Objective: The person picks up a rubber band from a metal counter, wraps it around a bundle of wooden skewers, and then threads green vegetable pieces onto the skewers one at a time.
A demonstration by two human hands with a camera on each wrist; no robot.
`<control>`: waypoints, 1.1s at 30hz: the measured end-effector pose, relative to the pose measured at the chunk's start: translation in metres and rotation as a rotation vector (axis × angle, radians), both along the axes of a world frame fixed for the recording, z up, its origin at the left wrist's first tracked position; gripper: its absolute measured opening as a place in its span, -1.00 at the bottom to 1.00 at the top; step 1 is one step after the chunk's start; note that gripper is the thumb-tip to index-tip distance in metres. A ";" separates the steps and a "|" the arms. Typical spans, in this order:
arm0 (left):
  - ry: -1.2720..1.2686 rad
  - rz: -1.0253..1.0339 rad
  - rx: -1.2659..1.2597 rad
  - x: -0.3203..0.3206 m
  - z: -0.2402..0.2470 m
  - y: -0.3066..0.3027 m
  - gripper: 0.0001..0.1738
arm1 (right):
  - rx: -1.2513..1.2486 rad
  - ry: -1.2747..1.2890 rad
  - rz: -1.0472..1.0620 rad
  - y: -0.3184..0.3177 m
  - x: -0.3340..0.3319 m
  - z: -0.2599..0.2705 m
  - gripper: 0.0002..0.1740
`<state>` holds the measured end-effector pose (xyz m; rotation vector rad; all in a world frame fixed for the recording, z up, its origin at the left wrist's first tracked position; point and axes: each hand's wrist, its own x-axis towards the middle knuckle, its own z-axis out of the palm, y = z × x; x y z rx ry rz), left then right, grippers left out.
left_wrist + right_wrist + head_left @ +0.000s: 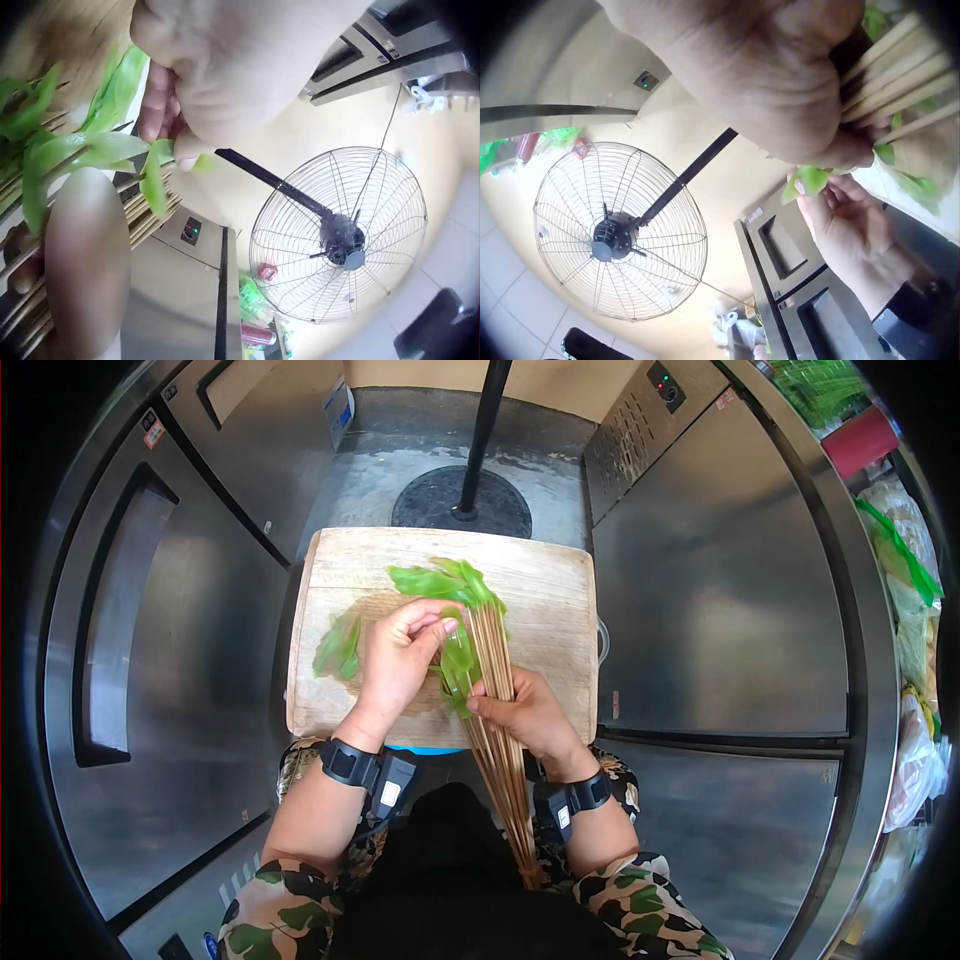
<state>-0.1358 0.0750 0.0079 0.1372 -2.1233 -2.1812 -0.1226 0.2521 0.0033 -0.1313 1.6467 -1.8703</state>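
My right hand [535, 715] grips a bundle of long bamboo skewers [490, 650] slanting over the wooden cutting board [550, 585]. Thin green vegetable slices [435, 582] cluster at the skewers' far ends. Between thumb and fingertips, my left hand [395, 655] pinches the upper end of a glossy green vegetable slice [459, 655], which runs down along the bundle toward my right thumb. In the left wrist view, that pinched slice [154, 187] folds around a skewer tip. A few loose slices [338, 648] lie on the board's left side, on a damp patch.
Steel cabinets stand close on the left [190, 620] and right [720, 600]. Beyond the board, a fan's round black base [420, 510] and pole [484, 440] stand on the floor. Bagged goods [915, 620] line the far right edge.
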 end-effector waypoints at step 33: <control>-0.097 -0.209 -0.475 0.005 -0.039 0.012 -0.84 | 0.093 -0.025 -0.138 0.028 -0.002 0.005 -0.91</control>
